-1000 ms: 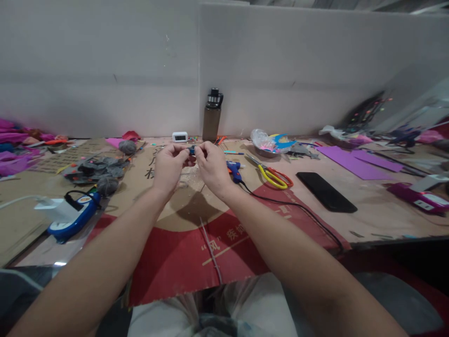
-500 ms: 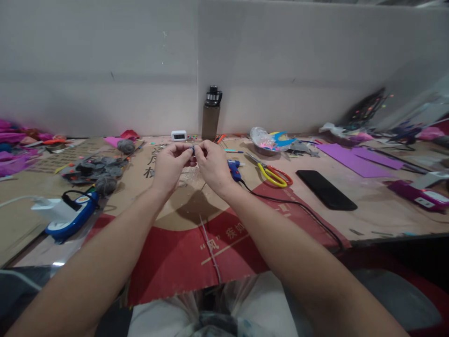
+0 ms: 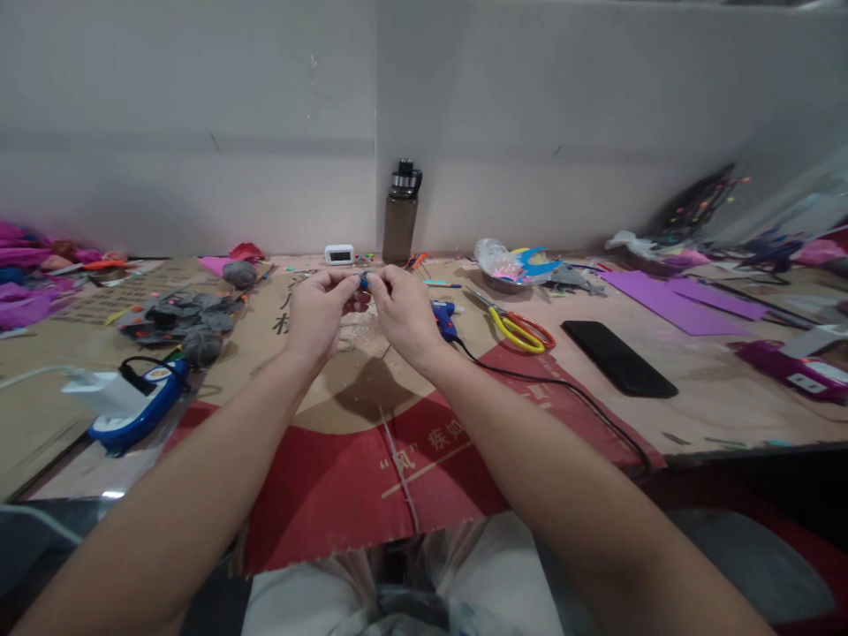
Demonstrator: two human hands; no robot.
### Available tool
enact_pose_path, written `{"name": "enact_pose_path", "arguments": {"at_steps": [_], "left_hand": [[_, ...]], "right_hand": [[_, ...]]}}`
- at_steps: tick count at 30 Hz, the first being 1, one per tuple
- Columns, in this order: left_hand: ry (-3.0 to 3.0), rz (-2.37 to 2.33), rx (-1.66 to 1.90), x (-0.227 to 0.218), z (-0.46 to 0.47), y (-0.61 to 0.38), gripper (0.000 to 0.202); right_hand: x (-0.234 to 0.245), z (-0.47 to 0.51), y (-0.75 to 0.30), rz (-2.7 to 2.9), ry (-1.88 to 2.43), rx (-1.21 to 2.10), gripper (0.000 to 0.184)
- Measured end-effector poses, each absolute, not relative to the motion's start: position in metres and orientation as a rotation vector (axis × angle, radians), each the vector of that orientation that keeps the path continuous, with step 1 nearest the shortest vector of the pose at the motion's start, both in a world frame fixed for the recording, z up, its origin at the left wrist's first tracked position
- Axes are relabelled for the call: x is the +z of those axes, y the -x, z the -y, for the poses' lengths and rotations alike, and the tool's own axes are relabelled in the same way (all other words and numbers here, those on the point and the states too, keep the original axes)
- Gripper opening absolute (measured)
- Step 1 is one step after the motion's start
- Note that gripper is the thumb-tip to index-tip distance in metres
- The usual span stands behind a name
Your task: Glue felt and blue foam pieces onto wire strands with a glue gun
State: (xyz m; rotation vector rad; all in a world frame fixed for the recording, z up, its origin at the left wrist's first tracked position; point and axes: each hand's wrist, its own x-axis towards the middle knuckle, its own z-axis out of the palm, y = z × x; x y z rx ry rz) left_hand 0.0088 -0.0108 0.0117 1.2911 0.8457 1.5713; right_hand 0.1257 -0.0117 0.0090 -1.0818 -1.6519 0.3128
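Observation:
Above the cardboard sheet [image 3: 358, 375], my left hand [image 3: 319, 309] and my right hand [image 3: 405, 307] meet with their fingertips together. Between the thumbs and index fingers they pinch a small dark blue piece [image 3: 364, 282], mostly hidden, whose kind I cannot make out. A blue glue gun [image 3: 443, 316] lies just right of my right hand, partly covered by it. Scissors with one yellow and one red handle [image 3: 513, 327] rest farther right. Beneath my hands, thin clear strands [image 3: 367, 329] are scattered on the cardboard.
A dark bottle [image 3: 400, 216] and a small white digital clock [image 3: 339, 254] stand by the wall. To the right lie a black phone [image 3: 617, 358] and purple sheets [image 3: 669, 300]. A blue power strip [image 3: 139, 415] and grey yarn balls [image 3: 200, 348] are at left. The glue gun's black cord crosses the table.
My hands stay together in nearly the same place. A little more of the blue piece shows between the fingertips. The whole view has shifted slightly.

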Motion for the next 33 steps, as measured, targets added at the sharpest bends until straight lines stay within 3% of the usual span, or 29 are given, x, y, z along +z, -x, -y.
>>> {"name": "enact_pose_path", "arguments": {"at_steps": [14,20,25,33], "left_hand": [[-1.313,-0.855,1.528,0.01,0.008,-0.007,0.013],[-1.274,-0.733,1.45,0.009,0.005,-0.003,0.014],[-1.214,-0.753,1.352,0.012,0.001,0.002,0.005],[-1.12,-0.718,1.284,0.01,-0.002,0.001,0.013]], "right_hand": [[0.011,0.015,-0.126,1.67,1.078,0.258,0.025],[0.011,0.016,-0.127,1.605,1.032,0.36,0.009],[0.008,0.006,-0.131,1.534,1.039,0.455,0.014],[0.009,0.002,-0.132,1.465,1.073,0.569,0.015]]}}
